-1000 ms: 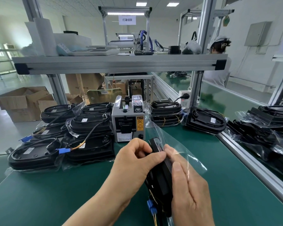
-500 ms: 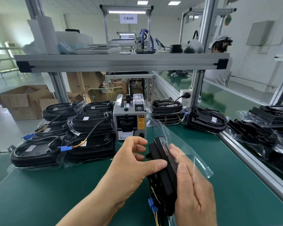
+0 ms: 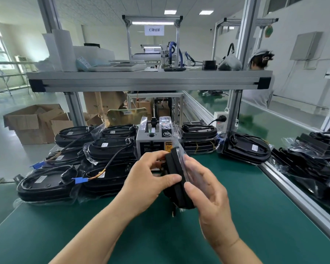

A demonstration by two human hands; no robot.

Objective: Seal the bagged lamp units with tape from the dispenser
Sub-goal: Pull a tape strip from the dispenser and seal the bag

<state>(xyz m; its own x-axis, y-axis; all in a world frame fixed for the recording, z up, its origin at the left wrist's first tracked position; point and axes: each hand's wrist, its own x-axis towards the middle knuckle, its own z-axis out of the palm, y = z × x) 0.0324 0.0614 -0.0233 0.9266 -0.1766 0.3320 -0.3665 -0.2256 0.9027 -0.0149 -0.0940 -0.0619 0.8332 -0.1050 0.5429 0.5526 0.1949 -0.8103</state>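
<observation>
Head view: left hand [image 3: 149,180] grips a black oval lamp [image 3: 176,180] held on edge just above the matte green worktop [image 3: 255,225]. Its thumb lies across the rim and its fingers curl over the top. Right hand [image 3: 208,189] pinches the other side, thumb on the rim, fingers flat on the glossy clear bag [image 3: 178,141] sleeving the lamp. The bag mouth stands loose, just in front of the boxy grey dispenser [image 3: 152,138]. Left of the dispenser is a pile [image 3: 107,149] of bagged lamps: smooth black shells, thin cables, a blue tab [image 3: 80,180]. A stack [image 3: 198,138] sits right of it, beside an aluminium post [image 3: 234,103].
</observation>
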